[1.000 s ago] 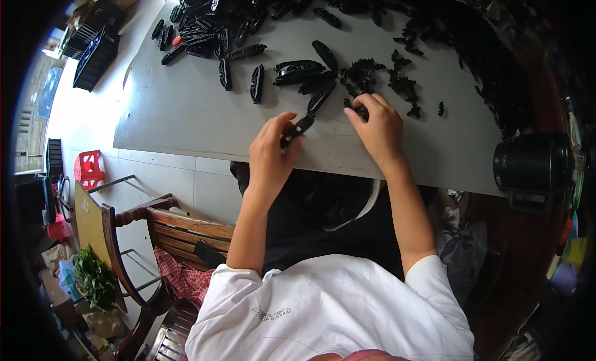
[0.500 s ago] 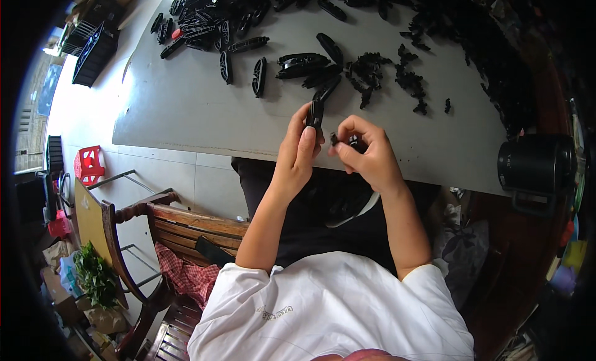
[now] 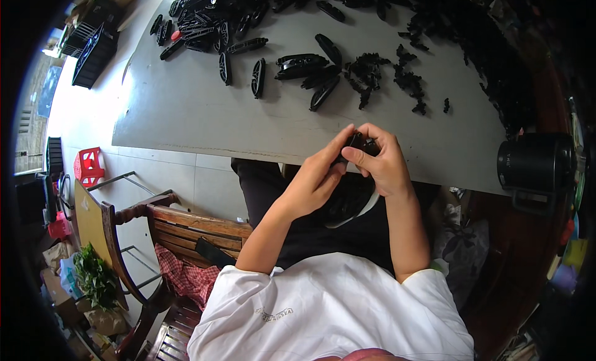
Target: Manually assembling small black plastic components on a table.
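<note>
Close together at the table's near edge, my left hand (image 3: 318,178) and my right hand (image 3: 386,163) are both closed. An oblong black plastic part (image 3: 355,142) sits between them, mostly covered by the fingers. My left fingers wrap its side, while my right thumb and fingers press at its upper end. Small dark bits show by the right fingers, too covered to tell their kind. Just beyond the hands lies a group of similar oblong black plastic parts (image 3: 302,65). To the right of that group are clumps of small black clips (image 3: 365,74).
A heap of black parts (image 3: 202,29) covers the grey table's far left, with a dark pile (image 3: 496,69) along its right. A black lidded pot (image 3: 535,165) stands at the right edge. A wooden bench (image 3: 195,227) and a red stool (image 3: 88,165) stand left.
My left hand has moved right with the black part and now meets my right hand. Another oblong part, partly behind that hand before, now shows fully on the table.
</note>
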A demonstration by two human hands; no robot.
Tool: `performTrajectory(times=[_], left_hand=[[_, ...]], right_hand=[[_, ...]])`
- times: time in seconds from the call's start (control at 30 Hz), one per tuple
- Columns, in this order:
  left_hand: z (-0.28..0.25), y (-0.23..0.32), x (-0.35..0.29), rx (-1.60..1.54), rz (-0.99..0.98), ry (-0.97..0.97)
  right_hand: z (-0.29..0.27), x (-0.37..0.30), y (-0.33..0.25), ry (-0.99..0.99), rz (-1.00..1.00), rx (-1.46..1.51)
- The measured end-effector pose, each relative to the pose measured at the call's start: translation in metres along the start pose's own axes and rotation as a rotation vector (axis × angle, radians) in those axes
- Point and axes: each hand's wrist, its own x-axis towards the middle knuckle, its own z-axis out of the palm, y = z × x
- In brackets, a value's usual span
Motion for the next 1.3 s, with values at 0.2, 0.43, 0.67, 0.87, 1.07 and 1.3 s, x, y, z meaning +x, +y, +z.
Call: performTrajectory(times=[0.2,0.43,0.67,0.87,1.07,1.3], left_hand=[[0.008,0.003,0.01,-0.026,-0.001,0.007],[-0.022,-0.017,0.056,1.018,0.397,0.424],[-0.031,-0.016,0.058,1.194,0.1,0.454],[-0.036,-0.015,0.042,0.415,0.049,0.513],[-0.032,-0.009,0.028,-0.677,-0.157,0.313],[-0.027,-0.008,0.028,-0.623,-0.144,0.279]], right_hand=[[-0.012,-0.001,0.008,0.048,-0.039,0.232],[-0.028,0.002,-0.009,0.051,-0.165,0.199],[-0.048,0.007,-0.007,0.063,-0.164,0.307],[-0.048,0.036,-0.011,0.122,-0.228,0.383],[-0.024,0.076,-0.028,0.323,-0.276,-0.938],[-0.017,0.093,-0.025,0.334,-0.543,-1.617]])
